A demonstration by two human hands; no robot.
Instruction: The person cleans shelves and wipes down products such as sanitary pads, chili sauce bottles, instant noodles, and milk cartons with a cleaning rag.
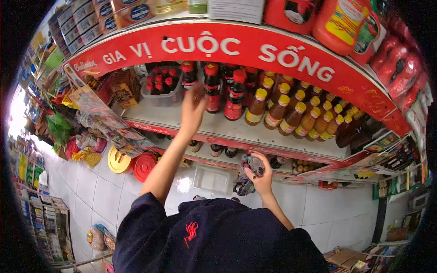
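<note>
My left hand (194, 105) reaches onto the shelf, in front of a dark bottle with a red cap (188, 75). Its fingers are blurred, and whether they touch the bottle is unclear. Just right of it stand more dark bottles with red caps and red labels (234, 98). Lower down, in front of the shelf edge, my right hand (260, 175) is closed around a crumpled dark patterned cloth (252, 166) that hangs below the fingers. To the left of my left hand, a clear plastic tub (161, 94) holds several small red-capped bottles.
Several yellow-capped bottles (276, 111) fill the shelf's right side. A red sign strip (246, 48) runs above. Below are a clear tray (211, 179), a yellow lid (119, 159) and a red lid (144, 167). Large red jugs (341, 22) stand on top.
</note>
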